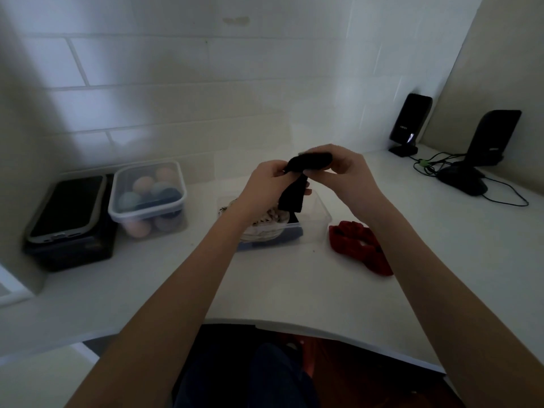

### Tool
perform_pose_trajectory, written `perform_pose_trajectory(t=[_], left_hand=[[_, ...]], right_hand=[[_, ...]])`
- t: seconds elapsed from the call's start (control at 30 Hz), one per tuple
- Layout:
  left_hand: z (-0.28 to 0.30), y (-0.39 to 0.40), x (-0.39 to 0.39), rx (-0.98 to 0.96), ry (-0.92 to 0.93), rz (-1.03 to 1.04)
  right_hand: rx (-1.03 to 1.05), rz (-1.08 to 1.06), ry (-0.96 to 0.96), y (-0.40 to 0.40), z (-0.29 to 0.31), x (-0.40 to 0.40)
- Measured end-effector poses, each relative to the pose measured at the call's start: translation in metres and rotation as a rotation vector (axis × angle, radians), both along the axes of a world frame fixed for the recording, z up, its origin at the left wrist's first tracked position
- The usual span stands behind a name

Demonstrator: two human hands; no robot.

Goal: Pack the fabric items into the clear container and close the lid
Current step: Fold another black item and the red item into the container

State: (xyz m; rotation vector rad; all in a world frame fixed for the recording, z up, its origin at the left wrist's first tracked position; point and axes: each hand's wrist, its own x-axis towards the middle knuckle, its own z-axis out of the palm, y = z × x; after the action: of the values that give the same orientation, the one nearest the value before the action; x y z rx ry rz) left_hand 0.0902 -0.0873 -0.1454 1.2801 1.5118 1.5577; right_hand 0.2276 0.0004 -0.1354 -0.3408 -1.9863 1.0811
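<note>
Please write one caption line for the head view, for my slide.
Both hands, left and right, hold a black cloth above the open clear container; a red cloth lies beside it.

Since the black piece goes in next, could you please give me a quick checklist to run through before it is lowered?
1. Black fabric strip held by left hand and right hand: ok.
2. Open clear plastic container directly below: ok.
3. Free space inside beside the patterned fabric: ok, right side looks open.
4. Red fabric piece packed: not ok, lying on white counter.
5. Lid located: cannot tell.
</note>
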Motion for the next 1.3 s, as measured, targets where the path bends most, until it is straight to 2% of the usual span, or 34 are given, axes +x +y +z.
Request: perform_pose_trajectory(t=[0.2, 0.37, 0.6, 0.7, 0.8, 0.93, 1.0, 1.03, 1.1, 1.17, 1.3], left_hand=[[-0.001, 0.006, -0.004, -0.005, -0.048, 0.132], [-0.004, 0.004, -0.001, -0.018, -0.12, 0.077], [0.001, 0.001, 0.001, -0.049, -0.372, -0.017], [0.003, 0.001, -0.002, -0.037, -0.54, -0.016], [0.002, 0.001, -0.006, -0.034, -0.497, -0.013], [0.005, -0.004, 0.0, -0.067, -0.457, -0.094], [0.005, -0.003, 0.003, -0.108, -0.346, -0.044], [0.005, -0.003, 0.002, -0.121, -0.223, 0.013], [0.003, -0.003, 0.0, -0.11, 0.149, 0.12], [0.001, -0.005, -0.001, -0.084, 0.439, 0.17], [-0.004, -0.006, 0.0, -0.087, 0.614, 0.206]], right_hand=[[0.143, -0.074, -0.144, -0.005, -0.006, 0.001], [0.326, -0.119, -0.168, -0.006, -0.016, -0.002], [0.441, -0.137, -0.209, -0.004, -0.022, 0.0], [0.394, -0.102, -0.279, -0.004, -0.026, 0.003], [0.456, -0.123, -0.364, -0.006, -0.03, 0.007], [0.504, -0.225, -0.243, -0.006, -0.031, 0.001], [0.378, -0.244, -0.186, -0.007, -0.024, -0.002], [0.275, -0.248, -0.172, -0.006, -0.019, -0.001], [0.09, -0.232, -0.159, -0.001, -0.012, 0.002], [0.023, -0.208, -0.195, 0.005, -0.009, 0.005], [0.08, -0.183, -0.424, 0.006, -0.009, 0.006]])
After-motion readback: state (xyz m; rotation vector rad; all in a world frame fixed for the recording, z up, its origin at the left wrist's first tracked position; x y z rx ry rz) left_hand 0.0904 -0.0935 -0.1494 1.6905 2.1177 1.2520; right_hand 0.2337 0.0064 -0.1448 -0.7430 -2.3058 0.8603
